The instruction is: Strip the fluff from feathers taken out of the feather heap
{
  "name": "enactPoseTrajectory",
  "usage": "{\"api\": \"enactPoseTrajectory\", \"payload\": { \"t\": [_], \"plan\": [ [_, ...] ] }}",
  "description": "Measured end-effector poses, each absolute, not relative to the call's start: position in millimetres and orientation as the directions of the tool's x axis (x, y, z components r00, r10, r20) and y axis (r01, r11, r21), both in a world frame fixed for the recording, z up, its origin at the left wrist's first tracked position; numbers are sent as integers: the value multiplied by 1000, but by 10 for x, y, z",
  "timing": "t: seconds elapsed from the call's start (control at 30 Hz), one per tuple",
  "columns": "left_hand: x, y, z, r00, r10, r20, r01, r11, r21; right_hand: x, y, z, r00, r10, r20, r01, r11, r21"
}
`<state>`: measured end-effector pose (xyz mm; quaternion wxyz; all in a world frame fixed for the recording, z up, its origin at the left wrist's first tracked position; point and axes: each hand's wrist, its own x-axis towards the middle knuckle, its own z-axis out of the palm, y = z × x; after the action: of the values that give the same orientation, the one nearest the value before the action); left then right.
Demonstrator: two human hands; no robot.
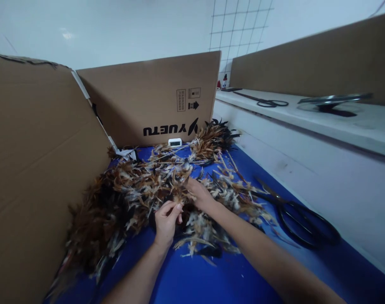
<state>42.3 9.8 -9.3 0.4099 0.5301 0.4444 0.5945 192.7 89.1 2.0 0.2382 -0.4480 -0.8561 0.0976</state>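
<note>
My left hand (167,219) pinches a small tuft of brown feathers (178,196) between thumb and fingers. Just beyond it and to the right, my right hand (197,194) reaches into the loose feathers; its fingertips are partly hidden among them, so what it holds does not show. A wide heap of brown, black and cream feathers (129,185) spreads around both hands on the blue tabletop (186,283). Pale and dark feathers (201,230) lie just below the hands.
Black-handled scissors (301,223) lie on the right. A feather bundle (213,141) and small white digital display (175,142) sit at the back. Cardboard panels (148,93) stand behind and left. A white ledge (274,112) on the right carries more scissors (271,103) and a flat device (334,100).
</note>
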Motion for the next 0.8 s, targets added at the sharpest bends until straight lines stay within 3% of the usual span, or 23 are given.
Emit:
{"api": "enactPoseTrajectory", "payload": {
  "t": [0.2, 0.33, 0.47, 0.8],
  "plan": [
    [426, 101, -122, -119, 969, 215, -72, -225, 972, 2051, 658, 177, -559, 763, 325, 652, 647, -396],
    [438, 79, -118, -98, 975, 198, -49, -203, 978, 2244, 930, 303, -424, 849, 315, 657, 528, -539],
    [454, 38, -57, -45, 967, 249, 57, -246, 968, 2268, 1424, 267, -324, 919, 225, 751, 395, -529],
    [496, 4, -61, 1, 966, 257, 22, -257, 966, 1484, 1752, 174, -527, 846, 85, 730, 501, -464]
  ]
}}
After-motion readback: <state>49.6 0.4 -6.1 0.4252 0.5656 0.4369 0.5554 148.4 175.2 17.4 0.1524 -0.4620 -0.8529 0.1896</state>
